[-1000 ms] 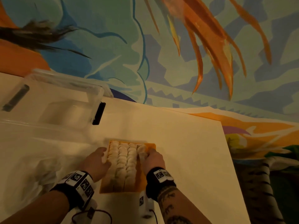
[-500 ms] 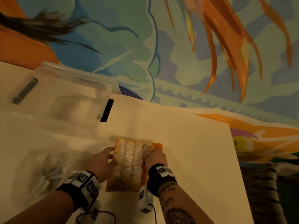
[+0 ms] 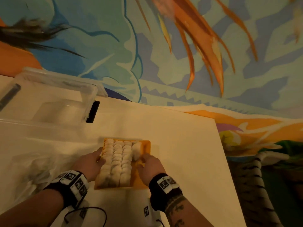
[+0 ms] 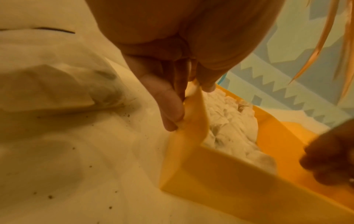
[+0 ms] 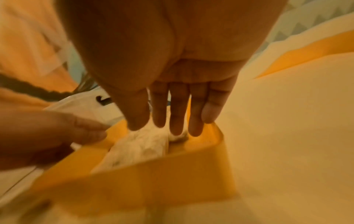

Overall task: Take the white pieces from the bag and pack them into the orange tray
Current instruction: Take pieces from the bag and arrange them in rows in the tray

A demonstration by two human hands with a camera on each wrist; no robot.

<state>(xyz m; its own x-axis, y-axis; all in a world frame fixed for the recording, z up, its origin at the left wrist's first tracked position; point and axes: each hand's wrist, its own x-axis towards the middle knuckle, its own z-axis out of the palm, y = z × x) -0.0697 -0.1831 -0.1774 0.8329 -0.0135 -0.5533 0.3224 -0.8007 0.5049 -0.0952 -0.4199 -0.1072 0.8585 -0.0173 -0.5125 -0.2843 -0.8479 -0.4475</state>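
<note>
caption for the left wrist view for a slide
Left hand pinches the orange tray wall beside packed white pieces.

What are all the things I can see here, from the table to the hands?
orange tray: one, orange, middle of the table, between the hands
white pieces: many, too blurred to count, white, packed in rows in the tray; right side partly bare
bag: one, clear plastic, crumpled, left of the tray
clear bin: one, see-through with a black latch, far left on the table
table: one, cream-white top
mural: blue, green and orange, behind the table
wrist bands: two, black with printed white tags
left hand: pinches the tray's left wall between thumb and fingers
right hand: fingers straight, tips at the white pieces on the tray's right side
</note>
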